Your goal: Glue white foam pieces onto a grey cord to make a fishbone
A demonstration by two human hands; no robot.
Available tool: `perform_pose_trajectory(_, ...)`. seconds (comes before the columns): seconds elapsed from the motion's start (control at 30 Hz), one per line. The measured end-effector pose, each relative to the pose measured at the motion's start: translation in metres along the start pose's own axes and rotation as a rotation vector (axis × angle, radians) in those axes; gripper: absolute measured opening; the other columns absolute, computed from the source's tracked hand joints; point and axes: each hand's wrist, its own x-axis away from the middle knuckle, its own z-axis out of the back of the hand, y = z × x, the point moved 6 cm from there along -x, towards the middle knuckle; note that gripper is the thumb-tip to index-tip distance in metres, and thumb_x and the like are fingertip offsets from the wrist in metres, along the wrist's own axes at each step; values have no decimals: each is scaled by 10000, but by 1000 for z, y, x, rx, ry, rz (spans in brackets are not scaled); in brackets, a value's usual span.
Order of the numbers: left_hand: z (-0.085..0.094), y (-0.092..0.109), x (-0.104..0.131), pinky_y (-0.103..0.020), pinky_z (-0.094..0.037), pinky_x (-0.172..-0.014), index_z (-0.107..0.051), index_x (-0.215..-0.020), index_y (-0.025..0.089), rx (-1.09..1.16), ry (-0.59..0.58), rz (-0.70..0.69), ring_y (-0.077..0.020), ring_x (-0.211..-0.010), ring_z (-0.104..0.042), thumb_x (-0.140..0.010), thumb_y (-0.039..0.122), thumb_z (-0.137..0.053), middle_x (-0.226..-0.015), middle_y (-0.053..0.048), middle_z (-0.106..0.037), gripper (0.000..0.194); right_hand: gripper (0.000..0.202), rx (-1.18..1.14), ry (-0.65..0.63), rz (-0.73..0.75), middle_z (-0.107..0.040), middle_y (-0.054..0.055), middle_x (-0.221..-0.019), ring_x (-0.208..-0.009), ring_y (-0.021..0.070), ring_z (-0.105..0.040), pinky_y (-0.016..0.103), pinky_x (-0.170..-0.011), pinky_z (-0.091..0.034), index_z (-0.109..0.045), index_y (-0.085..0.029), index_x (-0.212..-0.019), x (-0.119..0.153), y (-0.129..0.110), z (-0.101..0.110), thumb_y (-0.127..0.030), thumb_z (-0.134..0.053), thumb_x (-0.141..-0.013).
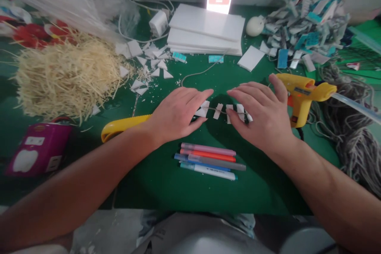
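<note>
My left hand [175, 117] reaches in over a row of small white pieces [218, 111], its fingers stretched and the thumb apart. Opposite it, my right hand [263, 113] is spread over the row's right end, thumb and fingers parted around the pieces. A thin grey string [205, 72] runs down from the back toward my left hand, and a cord passes along the pieces. Whether my fingertips touch them I cannot tell. Under my left wrist lies a yellow-handled tool [125, 125], partly hidden. Several marker pens [208, 159] lie in front of my hands.
A yellow glue gun [300, 95] stands beside my right hand, near tangled grey yarn [354, 139]. At the back are white foam sheets [205, 27] and a heap of blue-and-white scraps [309, 24]. Straw [68, 71] and a purple box [38, 149] occupy the left.
</note>
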Motion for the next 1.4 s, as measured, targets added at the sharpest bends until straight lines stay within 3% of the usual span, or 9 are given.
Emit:
perform_pose_trajectory(0.1, 1, 1, -2, -469, -615, -1119, -602, -1601, 37, -38, 3, 2, -341, -1251, -786, -1172, 306, -524, -1343, -226, -812, 513, 315, 11, -48, -38, -900, 108, -1267, -1251, 337, -807, 651, -1337, -439, -839, -253, -1274, 0, 2, -1, -336, -564, -1146)
perform_pose_trajectory(0.33, -2, -6, -8, -516, -574, -1196, -592, -1629, 68, -58, -78, 85, -364, -1354, -750, -1165, 297, -493, -1476, -235, -782, 527, 411, 51, -191, 3, -874, 194, -1334, -1224, 362, -819, 543, -1151, -616, -806, -146, -1412, -2, 5, 3, -330, -569, -1133)
perform_pose_trajectory(0.53, 0, -13, -13, -542, -584, -1196, -633, -1604, 66, -86, -90, 134, -385, -1387, -745, -1149, 269, -523, -1451, -243, -793, 510, 563, 18, -274, 75, -845, 232, -1399, -1281, 395, -801, 549, -1130, -621, -709, -85, -1544, 0, 7, 5, -380, -654, -1067)
perform_pose_trajectory(0.7, -2, -17, -18, -532, -593, -1178, -627, -1614, 47, -138, -99, 144, -395, -1413, -739, -1142, 233, -511, -1461, -254, -789, 521, 629, 106, -337, 4, -824, 249, -1432, -1306, 424, -782, 578, -1107, -621, -675, -93, -1566, 3, 9, 1, -375, -696, -1004)
perform_pose_trajectory(0.97, -2, -24, -20, -538, -598, -1139, -662, -1581, 51, -174, -63, 162, -402, -1353, -751, -1114, 201, -529, -1414, -257, -803, 508, 626, 195, -400, -67, -862, 216, -1346, -1162, 390, -826, 516, -976, -671, -705, -109, -1557, 6, 12, 8, -300, -648, -963)
perform_pose_trajectory(1.13, 0, -30, -18, -542, -596, -1136, -686, -1562, 72, -147, -38, 182, -400, -1327, -762, -1109, 193, -528, -1399, -244, -813, 494, 626, 235, -445, -54, -869, 235, -1306, -1091, 386, -841, 505, -907, -692, -743, -62, -1527, 6, 17, 12, -272, -604, -953)
perform_pose_trajectory(1.4, 0, -38, -16, -570, -608, -1152, -669, -1576, 87, -115, -41, 168, -418, -1356, -759, -1103, 220, -541, -1413, -241, -811, 509, 640, 237, -533, -63, -866, 215, -1224, -953, 348, -827, 440, -773, -656, -749, -93, -1543, 4, 32, 12, -231, -582, -941)
